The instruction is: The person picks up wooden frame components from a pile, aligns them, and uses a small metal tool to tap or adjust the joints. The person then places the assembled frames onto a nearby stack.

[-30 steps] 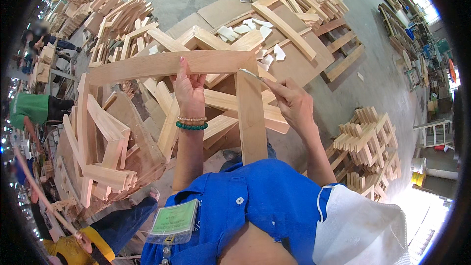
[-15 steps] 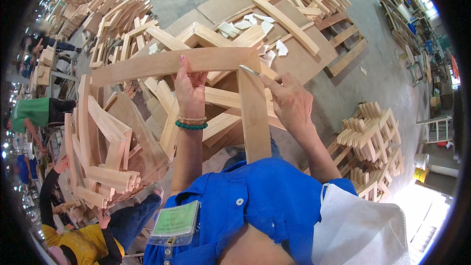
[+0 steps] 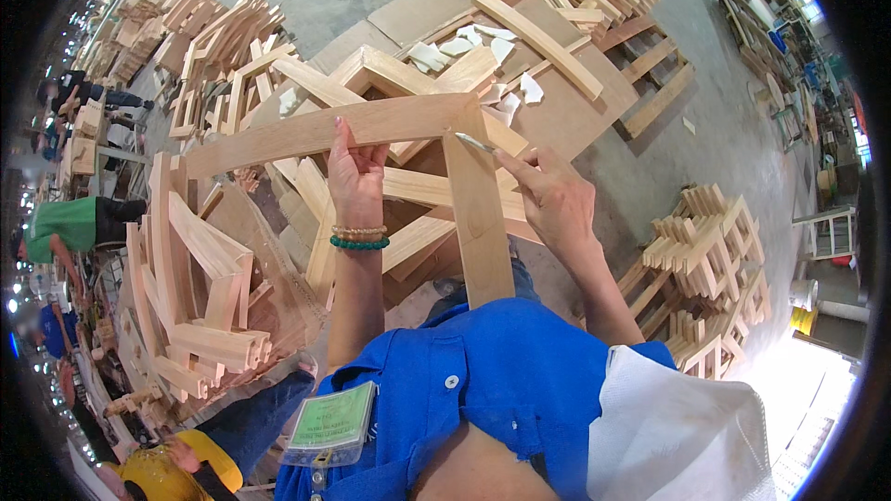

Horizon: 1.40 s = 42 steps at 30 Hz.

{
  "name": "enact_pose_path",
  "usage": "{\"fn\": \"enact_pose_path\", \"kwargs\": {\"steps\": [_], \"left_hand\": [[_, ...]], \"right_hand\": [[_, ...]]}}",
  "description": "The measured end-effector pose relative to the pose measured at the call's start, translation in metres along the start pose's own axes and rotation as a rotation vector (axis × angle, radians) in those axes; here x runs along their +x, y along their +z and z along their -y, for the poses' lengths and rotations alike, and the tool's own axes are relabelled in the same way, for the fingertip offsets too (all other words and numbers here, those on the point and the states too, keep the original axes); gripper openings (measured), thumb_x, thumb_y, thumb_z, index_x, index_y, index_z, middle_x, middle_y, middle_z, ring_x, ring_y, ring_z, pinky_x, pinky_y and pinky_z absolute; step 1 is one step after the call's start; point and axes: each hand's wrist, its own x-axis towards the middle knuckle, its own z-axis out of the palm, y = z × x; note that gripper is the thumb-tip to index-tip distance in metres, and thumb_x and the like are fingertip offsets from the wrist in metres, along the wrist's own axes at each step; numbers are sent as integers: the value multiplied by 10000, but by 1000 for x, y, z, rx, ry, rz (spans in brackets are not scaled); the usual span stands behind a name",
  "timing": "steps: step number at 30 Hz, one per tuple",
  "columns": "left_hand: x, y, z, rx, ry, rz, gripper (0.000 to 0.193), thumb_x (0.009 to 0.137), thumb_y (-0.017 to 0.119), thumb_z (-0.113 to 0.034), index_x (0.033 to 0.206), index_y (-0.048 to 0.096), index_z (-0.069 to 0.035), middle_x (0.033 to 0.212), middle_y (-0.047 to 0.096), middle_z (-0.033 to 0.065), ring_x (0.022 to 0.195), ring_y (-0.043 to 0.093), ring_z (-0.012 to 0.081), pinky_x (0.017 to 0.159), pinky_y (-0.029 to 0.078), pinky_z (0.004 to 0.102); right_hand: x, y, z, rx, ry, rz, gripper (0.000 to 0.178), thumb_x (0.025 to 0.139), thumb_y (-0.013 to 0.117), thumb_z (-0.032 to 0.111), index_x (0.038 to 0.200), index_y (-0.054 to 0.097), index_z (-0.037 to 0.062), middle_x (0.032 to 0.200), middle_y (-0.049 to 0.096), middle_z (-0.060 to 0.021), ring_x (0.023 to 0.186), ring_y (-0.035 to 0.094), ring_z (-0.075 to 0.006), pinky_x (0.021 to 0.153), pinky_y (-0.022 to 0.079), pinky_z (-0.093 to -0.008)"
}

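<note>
An L-shaped wooden frame piece (image 3: 399, 119) is held up before my chest, one leg reaching left and the other running down toward my shirt. My left hand (image 3: 355, 162) grips the left leg from below, thumb on its front face and fingers behind. In my right hand (image 3: 555, 193) is a thin metal blade tool (image 3: 475, 142), pinched with the forefinger along it. Its tip lies at the corner joint, on the upper part of the downward leg. The tool's handle is hidden in my palm.
Beneath the frame lie more wooden frames (image 3: 408, 184) and white scraps (image 3: 445, 53) on cardboard (image 3: 594, 116). Stacked frames stand at right (image 3: 705, 255) and at left (image 3: 209, 306). A co-worker in yellow (image 3: 176, 468) is at lower left, another in green (image 3: 70, 227) farther off.
The blade tip has shifted slightly down and right from the joint's upper edge. The frame has moved a little. The co-worker in yellow has bent lower, hands away from the left stack.
</note>
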Motion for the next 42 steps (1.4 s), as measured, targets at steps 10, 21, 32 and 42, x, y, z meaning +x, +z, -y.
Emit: {"fn": "enact_pose_path", "kwargs": {"steps": [10, 21, 32, 42], "left_hand": [[-4, 3, 3, 37, -24, 54, 315, 885, 633, -231, 1135, 538, -66, 1113, 617, 135, 1053, 596, 273, 908, 502, 477], [-5, 71, -25, 259, 278, 181, 328, 868, 660, -247, 1123, 558, -67, 1075, 611, 76, 987, 598, 188, 854, 500, 353], [-62, 135, 22, 1608, 408, 926, 725, 635, 721, -280, 1272, 454, -59, 1022, 616, 203, 952, 612, 338, 810, 488, 400], [-49, 115, 112, 1959, 575, 1288, 685, 666, 655, -155, 1321, 457, -200, 967, 551, 167, 895, 571, 331, 775, 454, 434]], "right_hand": [[5, -1, 4, -94, -28, 69, 393, 813, 556, 74, 1164, 625, 236, 832, 548, -74, 704, 593, -251, 522, 455, -360], [14, -6, -19, 380, 213, -199, 332, 834, 593, 86, 1156, 638, 151, 820, 594, -92, 684, 572, -222, 613, 460, -310], [-7, -64, -78, 652, 515, -453, 252, 922, 549, 108, 1138, 636, 11, 735, 411, 80, 649, 333, -31, 565, 269, -176], [-16, -74, -122, 250, 317, -368, 181, 876, 616, 97, 1032, 692, 46, 669, 441, -42, 609, 379, -123, 569, 334, -255]]}}
